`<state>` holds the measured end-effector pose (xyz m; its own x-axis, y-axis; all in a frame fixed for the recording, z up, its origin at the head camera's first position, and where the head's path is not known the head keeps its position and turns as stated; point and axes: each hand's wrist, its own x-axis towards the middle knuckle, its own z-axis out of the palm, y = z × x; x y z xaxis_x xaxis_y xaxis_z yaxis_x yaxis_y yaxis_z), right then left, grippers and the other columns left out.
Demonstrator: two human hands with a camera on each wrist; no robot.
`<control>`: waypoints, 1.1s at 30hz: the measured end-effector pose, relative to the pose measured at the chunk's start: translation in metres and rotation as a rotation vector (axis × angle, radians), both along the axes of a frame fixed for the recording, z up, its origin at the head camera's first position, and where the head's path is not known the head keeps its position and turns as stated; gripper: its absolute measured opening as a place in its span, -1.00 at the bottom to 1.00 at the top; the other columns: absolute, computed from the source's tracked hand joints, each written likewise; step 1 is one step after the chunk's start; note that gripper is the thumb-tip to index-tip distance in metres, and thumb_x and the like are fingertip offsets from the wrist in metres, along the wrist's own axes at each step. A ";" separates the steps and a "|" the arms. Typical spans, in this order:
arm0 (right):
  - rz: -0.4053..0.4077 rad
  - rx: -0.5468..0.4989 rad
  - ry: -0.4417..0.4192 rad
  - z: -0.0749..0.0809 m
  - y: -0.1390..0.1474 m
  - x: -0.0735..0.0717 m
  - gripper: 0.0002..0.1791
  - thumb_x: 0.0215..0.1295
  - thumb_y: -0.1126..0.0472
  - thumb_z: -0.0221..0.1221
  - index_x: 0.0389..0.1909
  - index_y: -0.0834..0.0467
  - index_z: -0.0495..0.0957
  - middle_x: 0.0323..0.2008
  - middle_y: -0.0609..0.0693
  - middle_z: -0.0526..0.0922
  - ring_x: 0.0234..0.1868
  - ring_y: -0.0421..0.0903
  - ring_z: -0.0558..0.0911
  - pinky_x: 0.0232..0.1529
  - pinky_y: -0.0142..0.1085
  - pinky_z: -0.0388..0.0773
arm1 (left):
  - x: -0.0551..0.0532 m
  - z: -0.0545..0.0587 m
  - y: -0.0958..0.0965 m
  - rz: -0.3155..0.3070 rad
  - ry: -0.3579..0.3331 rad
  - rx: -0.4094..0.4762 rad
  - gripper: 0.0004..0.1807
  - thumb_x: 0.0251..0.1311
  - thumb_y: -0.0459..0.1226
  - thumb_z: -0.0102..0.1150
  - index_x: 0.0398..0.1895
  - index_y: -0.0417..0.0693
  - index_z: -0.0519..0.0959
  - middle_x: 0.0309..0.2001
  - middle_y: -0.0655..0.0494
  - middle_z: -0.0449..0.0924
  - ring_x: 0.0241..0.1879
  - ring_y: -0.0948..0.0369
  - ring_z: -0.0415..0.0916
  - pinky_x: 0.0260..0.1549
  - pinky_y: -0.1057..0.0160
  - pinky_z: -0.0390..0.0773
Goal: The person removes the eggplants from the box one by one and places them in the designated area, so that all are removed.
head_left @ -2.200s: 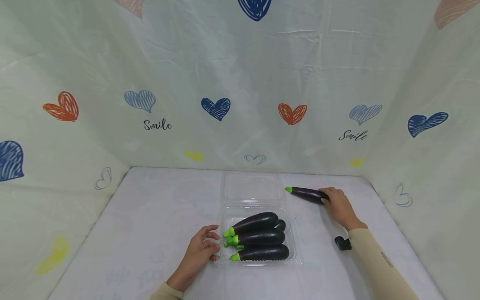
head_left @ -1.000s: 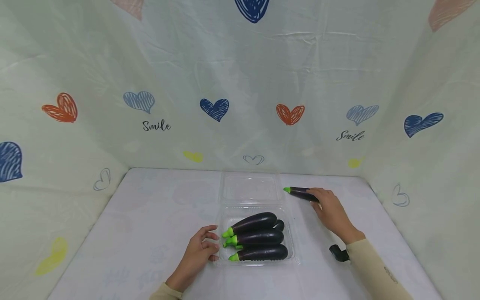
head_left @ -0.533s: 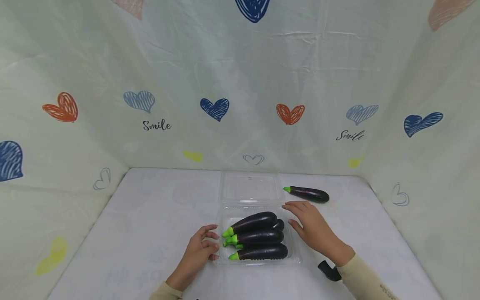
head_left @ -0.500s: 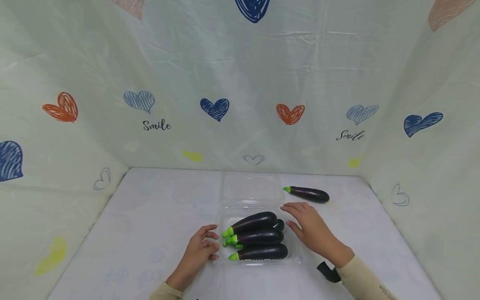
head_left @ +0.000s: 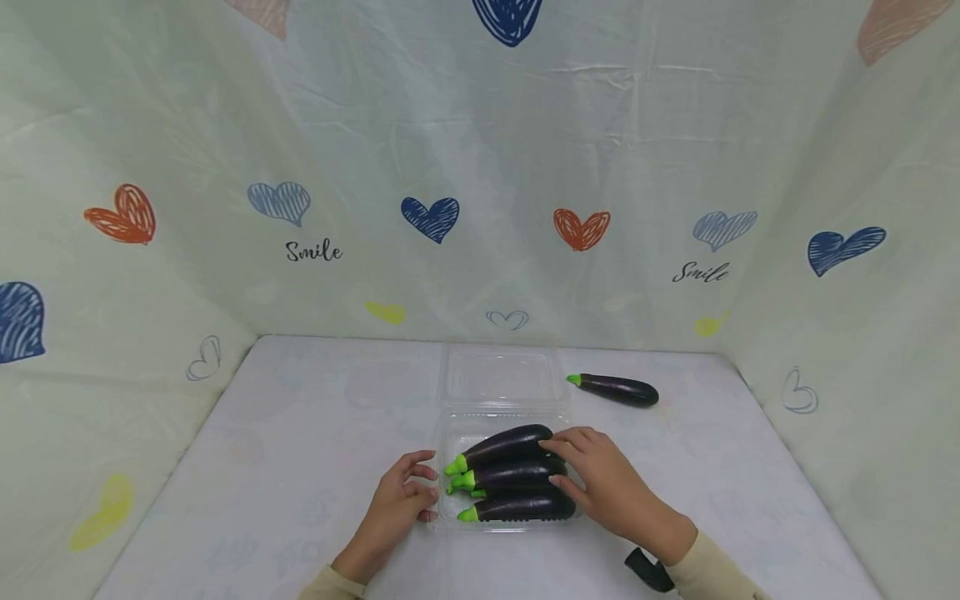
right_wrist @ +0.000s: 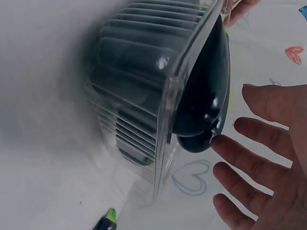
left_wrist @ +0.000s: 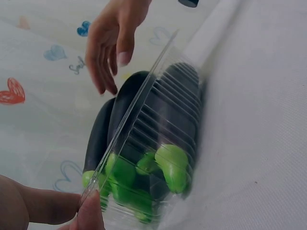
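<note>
A clear plastic hinged box (head_left: 502,413) sits on the white table with its lid (head_left: 502,375) laid back. Several dark purple eggplants with green stems are heaped in it, among them an upper eggplant (head_left: 502,447), a middle eggplant (head_left: 510,475) and a front eggplant (head_left: 521,505). My left hand (head_left: 397,504) pinches the box's left rim between thumb and finger, as the left wrist view shows. Over the box's right side is my right hand (head_left: 615,483), fingers spread, fingertips close to the eggplants' round ends and holding nothing. One loose eggplant (head_left: 618,390) lies at the back right.
A curtain with printed hearts (head_left: 430,218) hangs behind the table and along both sides. A small black piece (head_left: 648,570) shows beside the right sleeve.
My right hand has released the loose eggplant at the back right and moved toward me and left, over the heaped eggplants. The left hand has stayed at the box's rim.
</note>
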<state>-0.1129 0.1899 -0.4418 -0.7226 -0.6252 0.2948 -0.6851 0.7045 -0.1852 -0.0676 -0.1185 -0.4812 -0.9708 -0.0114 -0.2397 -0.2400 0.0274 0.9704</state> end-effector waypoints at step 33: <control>0.027 0.049 -0.018 -0.007 -0.007 0.006 -0.46 0.15 0.12 0.57 0.15 0.15 0.67 0.01 -0.04 0.59 0.11 -0.02 0.57 0.15 -0.04 0.61 | 0.001 -0.002 0.000 -0.002 0.003 0.001 -0.38 0.26 -0.60 0.18 0.41 -0.41 0.33 -0.01 -0.14 0.48 -0.31 0.17 0.49 -0.46 0.31 0.65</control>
